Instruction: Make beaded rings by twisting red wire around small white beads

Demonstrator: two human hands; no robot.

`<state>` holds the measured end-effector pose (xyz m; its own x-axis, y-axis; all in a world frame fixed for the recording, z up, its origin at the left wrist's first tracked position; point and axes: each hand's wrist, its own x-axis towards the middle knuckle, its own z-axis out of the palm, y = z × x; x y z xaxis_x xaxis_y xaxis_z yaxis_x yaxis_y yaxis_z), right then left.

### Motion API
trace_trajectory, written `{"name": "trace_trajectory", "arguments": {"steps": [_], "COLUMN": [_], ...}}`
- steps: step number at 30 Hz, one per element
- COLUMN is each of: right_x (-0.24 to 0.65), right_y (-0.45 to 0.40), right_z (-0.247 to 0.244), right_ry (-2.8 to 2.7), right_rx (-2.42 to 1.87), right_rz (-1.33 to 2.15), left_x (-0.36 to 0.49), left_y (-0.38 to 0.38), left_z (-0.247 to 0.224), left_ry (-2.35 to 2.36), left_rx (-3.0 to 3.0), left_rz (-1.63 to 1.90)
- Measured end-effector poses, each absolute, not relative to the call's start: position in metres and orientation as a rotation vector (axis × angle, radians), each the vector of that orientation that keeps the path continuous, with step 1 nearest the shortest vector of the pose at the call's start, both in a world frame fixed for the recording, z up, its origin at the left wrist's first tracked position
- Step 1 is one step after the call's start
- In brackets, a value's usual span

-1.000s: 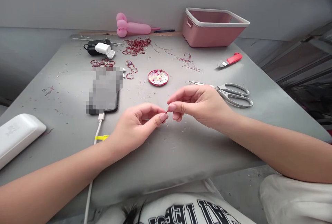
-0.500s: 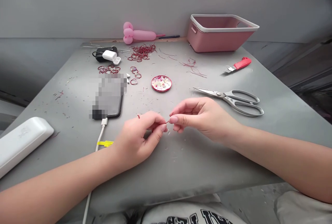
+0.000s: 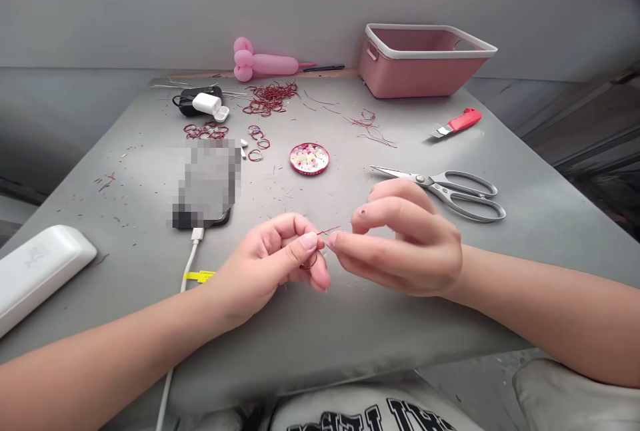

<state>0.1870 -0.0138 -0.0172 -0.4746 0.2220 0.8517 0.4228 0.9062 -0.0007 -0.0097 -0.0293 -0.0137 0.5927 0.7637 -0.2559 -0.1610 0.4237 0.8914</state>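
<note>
My left hand [image 3: 283, 251] pinches a thin dark-red cord [image 3: 329, 230] between thumb and forefinger. Its two loose ends stick out to the right, and a small loop of it hangs below the fingertips. My right hand [image 3: 405, 238] is just to the right, thumb and fingers apart, with a tiny dark speck on the index fingertip. The thumb is close to the cord ends; whether it touches them I cannot tell. Beyond the hands lies a round red-rimmed lid [image 3: 291, 163] holding small pale and pink beads [image 3: 311, 156].
Scissors [image 3: 440, 186] and a red utility knife [image 3: 465, 120] lie at right, below a pink basket [image 3: 410, 76]. Finished-looking cord rings [image 3: 205, 130], a cord heap [image 3: 270, 98], an earbud case [image 3: 207, 104] and a charging phone [image 3: 207, 184] are at left. A pink balloon [image 3: 275, 64] rests behind.
My right hand has opened from its pinch on the cord and turned, its fingers spreading. My left hand has rolled, so the cord's loop and loose ends now show.
</note>
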Motion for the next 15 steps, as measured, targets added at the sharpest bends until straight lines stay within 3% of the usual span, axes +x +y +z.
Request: {"name": "trace_trajectory", "arguments": {"steps": [7,9,12,15], "right_x": [0.189,0.195,0.202,0.201], "right_y": [-0.017,-0.013,-0.010,-0.015], "right_z": [-0.011,-0.007,0.000,0.000], "right_ry": [-1.908,-1.975,-2.183,-2.288], "right_rx": [-0.684,-0.724,-0.734,-0.726], "right_rz": [0.775,0.931,0.859,0.491], "left_x": [-0.016,-0.017,-0.017,-0.013], "left_y": [-0.027,-0.028,-0.033,-0.036], "left_z": [-0.013,-0.009,-0.003,-0.001], "left_ry": [0.529,0.573,0.751,0.962], "left_rx": [0.957,1.130,1.537,1.712], "left_rz": [0.586,0.537,0.450,0.383]}}
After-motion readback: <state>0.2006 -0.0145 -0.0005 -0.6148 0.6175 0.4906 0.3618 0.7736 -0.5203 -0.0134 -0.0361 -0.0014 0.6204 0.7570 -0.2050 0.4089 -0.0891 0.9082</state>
